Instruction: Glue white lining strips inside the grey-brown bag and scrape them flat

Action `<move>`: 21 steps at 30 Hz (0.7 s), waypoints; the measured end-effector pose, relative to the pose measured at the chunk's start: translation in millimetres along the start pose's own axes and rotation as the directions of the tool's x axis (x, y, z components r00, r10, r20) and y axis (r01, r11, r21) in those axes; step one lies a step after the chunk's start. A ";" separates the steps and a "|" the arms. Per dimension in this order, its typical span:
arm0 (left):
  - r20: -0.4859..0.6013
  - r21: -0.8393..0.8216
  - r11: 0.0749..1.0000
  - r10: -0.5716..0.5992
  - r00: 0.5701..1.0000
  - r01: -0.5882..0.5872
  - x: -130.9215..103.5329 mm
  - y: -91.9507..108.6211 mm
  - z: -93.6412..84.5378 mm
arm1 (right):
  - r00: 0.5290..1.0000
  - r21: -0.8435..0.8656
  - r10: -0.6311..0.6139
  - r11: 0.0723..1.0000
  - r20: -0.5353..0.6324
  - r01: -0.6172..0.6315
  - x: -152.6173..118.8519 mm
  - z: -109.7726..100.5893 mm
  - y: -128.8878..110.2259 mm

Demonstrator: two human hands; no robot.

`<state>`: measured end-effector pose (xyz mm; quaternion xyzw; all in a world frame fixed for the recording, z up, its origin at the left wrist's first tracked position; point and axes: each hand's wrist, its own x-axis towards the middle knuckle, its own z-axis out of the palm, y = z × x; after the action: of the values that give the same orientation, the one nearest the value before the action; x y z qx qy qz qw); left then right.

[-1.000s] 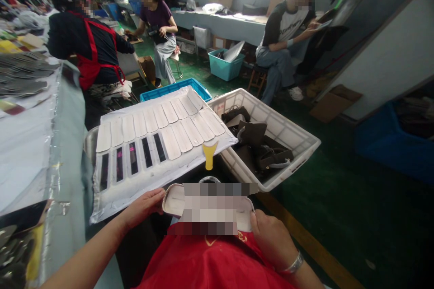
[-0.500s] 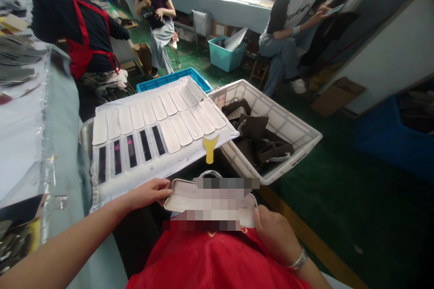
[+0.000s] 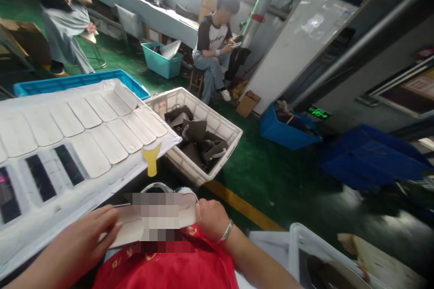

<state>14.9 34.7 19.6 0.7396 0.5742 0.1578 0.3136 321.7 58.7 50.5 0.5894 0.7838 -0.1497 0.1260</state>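
Observation:
A long pale panel (image 3: 188, 211) with rounded corners lies across my lap, its middle masked by blurred squares. My right hand (image 3: 214, 220) grips its right end, fingers closed round the edge. At the other end, my left hand (image 3: 93, 237) has the panel between thumb and fingers. Just behind it a curved, whitish wrapped strap (image 3: 156, 186) sticks up; what it joins is hidden. To the left, a white-covered board (image 3: 101, 185) carries rows of similar pale panels (image 3: 91, 153) and several dark strips (image 3: 69, 162). A yellow fork-ended piece (image 3: 151, 159) juts from the board's edge.
Beyond the board stand a white crate (image 3: 222, 156) of dark brown bags and a blue crate (image 3: 81, 79). Another white container (image 3: 294, 253) is close at my right. Blue bins (image 3: 369, 158) stand farther right. Two people (image 3: 213, 40) sit across the green floor.
The view has swung right, so the board and crates appear farther left. My left hand has come further over the panel's left end; my right hand keeps its grip.

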 end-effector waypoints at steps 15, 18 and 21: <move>0.227 0.411 0.737 0.488 0.843 -0.537 44.0 89.8 72.2 | 0.951 0.742 0.027 0.619 0.308 -0.258 8.9 18.7 17.8; 0.183 0.377 0.765 0.491 0.852 -0.522 43.0 86.5 72.5 | 0.888 0.850 -0.031 0.308 0.459 -0.428 13.3 25.1 26.2; 0.172 0.363 0.774 0.491 0.854 -0.518 44.2 85.6 72.5 | 0.881 0.886 -0.113 0.133 0.460 -0.445 15.0 26.6 32.4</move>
<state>135.0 43.8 14.7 0.9188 0.3639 0.0914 0.1224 349.4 70.2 17.6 0.5648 0.3734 -0.7283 -0.1052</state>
